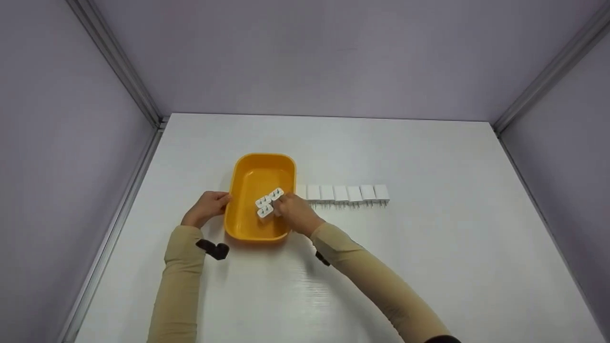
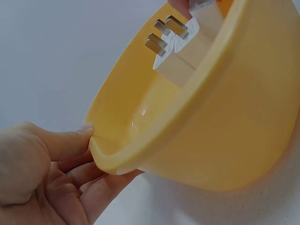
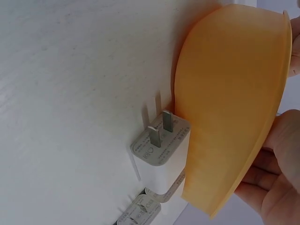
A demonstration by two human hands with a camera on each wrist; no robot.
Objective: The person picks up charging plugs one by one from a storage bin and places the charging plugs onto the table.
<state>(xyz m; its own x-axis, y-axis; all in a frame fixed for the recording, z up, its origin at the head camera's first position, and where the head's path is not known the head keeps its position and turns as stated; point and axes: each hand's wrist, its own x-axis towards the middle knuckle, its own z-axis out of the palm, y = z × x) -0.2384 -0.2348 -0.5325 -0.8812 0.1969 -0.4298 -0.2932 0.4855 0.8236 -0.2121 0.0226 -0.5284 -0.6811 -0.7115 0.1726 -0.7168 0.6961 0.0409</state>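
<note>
A yellow plastic basin (image 1: 238,209) stands on the white table. My left hand (image 1: 206,208) pinches its left rim, with the thumb (image 2: 70,143) on the inner side and the other fingers beneath the lip. My right hand (image 1: 298,213) reaches over the right rim into the basin. There its curled fingers grip a white charger plug (image 2: 208,16), partly hidden by the hand and the basin wall. Beside it lie more white charger plugs (image 1: 265,211), their metal prongs facing up. In the right wrist view, the basin wall hides the right fingertips.
A row of several white charger plugs (image 1: 340,193) runs right from the basin, prongs toward me. The nearest charger plug (image 3: 161,150) is close against the basin's outer wall. Grey-white panels (image 1: 305,57) enclose the table (image 1: 429,190) at the back and sides.
</note>
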